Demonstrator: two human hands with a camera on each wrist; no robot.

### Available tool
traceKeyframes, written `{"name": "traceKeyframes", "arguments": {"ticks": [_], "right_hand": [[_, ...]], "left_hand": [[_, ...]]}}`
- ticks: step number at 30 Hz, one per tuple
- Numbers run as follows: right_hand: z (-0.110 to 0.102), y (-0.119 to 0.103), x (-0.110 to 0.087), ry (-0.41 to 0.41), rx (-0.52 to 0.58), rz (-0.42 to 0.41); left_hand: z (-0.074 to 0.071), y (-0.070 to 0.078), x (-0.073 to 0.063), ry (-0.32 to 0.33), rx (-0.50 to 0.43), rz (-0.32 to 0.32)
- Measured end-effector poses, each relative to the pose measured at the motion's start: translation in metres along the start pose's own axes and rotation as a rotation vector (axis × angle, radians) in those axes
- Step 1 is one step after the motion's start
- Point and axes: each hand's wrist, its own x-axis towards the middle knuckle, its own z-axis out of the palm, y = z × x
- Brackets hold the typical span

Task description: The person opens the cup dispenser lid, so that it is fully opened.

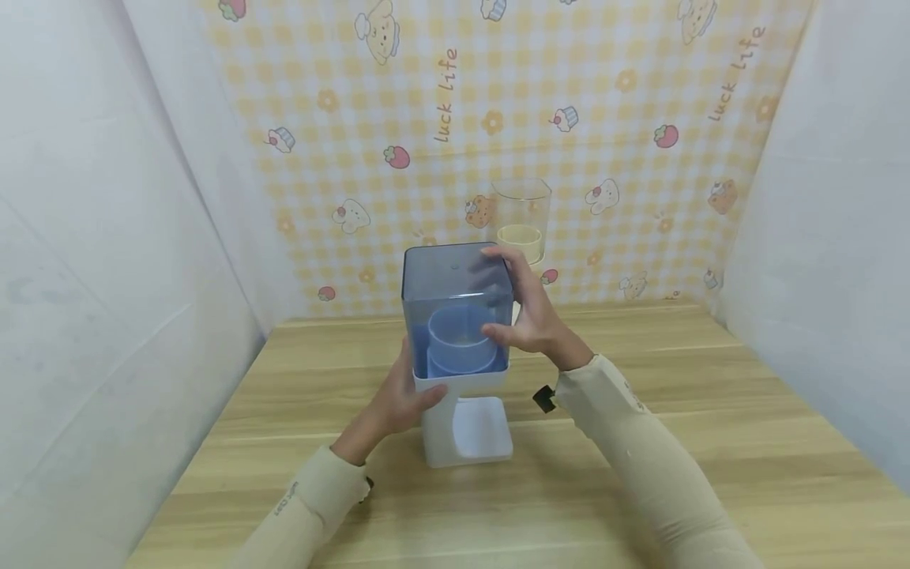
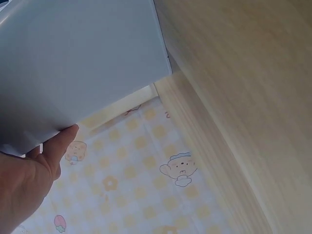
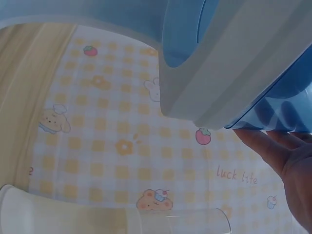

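Between the two hands is a gravity dispenser with a white base [image 1: 441, 431] and a see-through grey-blue container [image 1: 455, 273] on top. A blue ring-shaped insert [image 1: 462, 348] shows inside the container. My left hand [image 1: 401, 399] grips the upper left of the base, thumb across the front; its other fingers are mostly hidden behind. The right hand [image 1: 529, 312] holds the container's right side, thumb on the front face and fingers by the top rear edge. In the right wrist view, the fingers [image 3: 263, 146] touch the container's wall. Whether the base touches the table cannot be told.
Behind it stands a second dispenser, with a clear container [image 1: 522, 201] and a yellow insert [image 1: 519, 241]; its white lower part [image 3: 58, 214] shows in the right wrist view. A wooden table [image 1: 626, 474] lies below, with a patterned cloth [image 1: 604, 71] behind and white sheets [image 1: 92, 276] at the sides.
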Motion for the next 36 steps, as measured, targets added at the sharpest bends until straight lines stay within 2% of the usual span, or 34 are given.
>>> {"name": "traceKeyframes", "arguments": {"ticks": [5,12,18,25,31,36], "right_hand": [[0.001,0.001,0.000,-0.002,0.026,0.047],[0.003,0.002,0.000,0.006,0.059,0.069],[-0.002,0.002,0.004,0.049,0.093,0.049],[-0.012,-0.003,0.010,0.112,0.046,0.012],[-0.017,-0.007,0.011,0.147,0.034,0.018],[-0.021,-0.010,0.013,0.161,0.019,-0.006]], "left_hand": [[0.000,-0.001,-0.002,0.012,0.013,0.017],[0.001,-0.004,-0.004,-0.001,0.003,-0.002],[0.001,-0.002,-0.004,0.007,0.057,-0.027],[0.000,0.004,-0.004,0.031,0.120,-0.070],[0.000,0.001,-0.004,0.032,0.094,-0.061],[0.001,0.000,-0.003,0.023,0.109,-0.060]]}}
